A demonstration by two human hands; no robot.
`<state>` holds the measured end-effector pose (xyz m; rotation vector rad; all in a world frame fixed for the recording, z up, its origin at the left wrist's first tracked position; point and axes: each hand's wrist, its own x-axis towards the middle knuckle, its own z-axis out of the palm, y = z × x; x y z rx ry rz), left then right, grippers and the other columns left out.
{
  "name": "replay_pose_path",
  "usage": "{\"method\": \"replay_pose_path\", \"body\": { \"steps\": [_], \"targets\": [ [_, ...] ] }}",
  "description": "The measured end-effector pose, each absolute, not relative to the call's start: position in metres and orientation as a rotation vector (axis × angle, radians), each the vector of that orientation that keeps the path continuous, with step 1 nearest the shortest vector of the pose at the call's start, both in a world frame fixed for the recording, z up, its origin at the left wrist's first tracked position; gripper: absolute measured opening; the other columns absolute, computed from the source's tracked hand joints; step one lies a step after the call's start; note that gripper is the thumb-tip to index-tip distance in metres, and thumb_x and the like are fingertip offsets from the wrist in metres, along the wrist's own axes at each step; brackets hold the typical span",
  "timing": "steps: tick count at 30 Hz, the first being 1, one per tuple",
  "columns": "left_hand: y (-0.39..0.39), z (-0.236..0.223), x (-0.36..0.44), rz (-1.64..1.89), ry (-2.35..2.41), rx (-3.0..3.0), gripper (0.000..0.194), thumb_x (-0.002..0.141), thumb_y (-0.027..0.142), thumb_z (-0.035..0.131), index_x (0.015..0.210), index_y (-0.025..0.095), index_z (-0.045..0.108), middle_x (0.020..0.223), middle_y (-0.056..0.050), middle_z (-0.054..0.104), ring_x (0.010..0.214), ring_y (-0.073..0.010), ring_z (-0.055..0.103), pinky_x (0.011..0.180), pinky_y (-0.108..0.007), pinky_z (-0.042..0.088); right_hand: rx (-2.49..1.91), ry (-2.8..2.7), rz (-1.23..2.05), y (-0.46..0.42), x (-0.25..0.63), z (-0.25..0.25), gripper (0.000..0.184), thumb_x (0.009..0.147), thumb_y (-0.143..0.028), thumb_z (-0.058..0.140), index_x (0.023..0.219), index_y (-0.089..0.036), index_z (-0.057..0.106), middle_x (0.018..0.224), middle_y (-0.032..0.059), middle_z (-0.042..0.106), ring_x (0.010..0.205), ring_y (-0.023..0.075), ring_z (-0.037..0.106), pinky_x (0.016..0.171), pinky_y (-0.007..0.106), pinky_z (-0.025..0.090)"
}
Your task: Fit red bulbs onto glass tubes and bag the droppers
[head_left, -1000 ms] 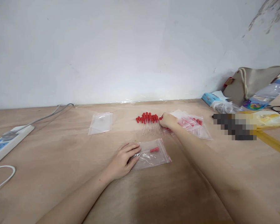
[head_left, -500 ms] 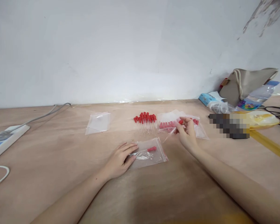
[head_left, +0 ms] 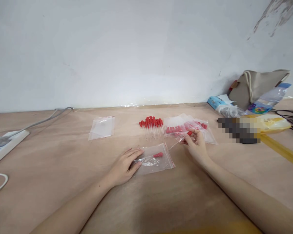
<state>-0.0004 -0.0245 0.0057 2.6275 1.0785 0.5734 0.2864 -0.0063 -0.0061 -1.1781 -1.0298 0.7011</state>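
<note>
My left hand [head_left: 128, 165] pinches the left end of a clear zip-lock bag [head_left: 161, 166] lying on the table. Inside that bag is one dropper with a red bulb [head_left: 158, 155]. Between the thumb and fingers of my right hand [head_left: 195, 143], a second glass dropper [head_left: 180, 140] is gripped by its red bulb. Its thin tip points left and down, close to the bag's zip edge; I cannot tell whether it touches. Behind the bag lies a pile of red-bulbed droppers [head_left: 151, 123]. Filled bags of droppers [head_left: 173, 129] overlap just beyond my right hand, which partly covers them.
Flat clear bags [head_left: 102, 127] lie at the back left. A power strip [head_left: 11, 146] with a grey cable is at the left edge. On the right are a blue tissue pack [head_left: 216, 103], a grey bag [head_left: 261, 86], a plastic bottle [head_left: 271, 99] and a yellow package [head_left: 273, 123].
My right hand has come slightly down toward me, bringing the dropper's tip nearer the bag's zip edge. The left hand and its bag keep their place.
</note>
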Motion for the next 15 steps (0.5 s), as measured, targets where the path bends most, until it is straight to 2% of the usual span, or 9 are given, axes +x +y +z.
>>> {"method": "replay_pose_path", "body": {
  "steps": [8,15],
  "targets": [
    [-0.025,0.007,0.001,0.585,1.074,2.615,0.041,0.088,0.028,0.041,0.129,0.023,0.039,0.128,-0.005,0.049,0.118,-0.0191,0.044,0.103,-0.042,0.031,-1.113,-0.955,0.921,-0.012,0.268,-0.014,0.047,0.061,-0.045,0.069,0.088,-0.023,0.037,0.077,-0.0038,0.049,0.062,0.0125,0.059,0.061,0.032,0.054],
    [-0.025,0.008,0.001,0.588,1.088,2.614,0.043,0.087,0.029,0.042,0.130,0.024,0.038,0.128,-0.005,0.049,0.118,-0.0200,0.044,0.103,-0.042,0.032,-1.283,-1.404,0.949,-0.017,0.266,-0.016,0.032,0.062,-0.042,0.068,0.072,-0.019,0.049,0.065,0.0001,0.060,0.060,0.0140,0.057,0.056,0.028,0.047]
  ]
}}
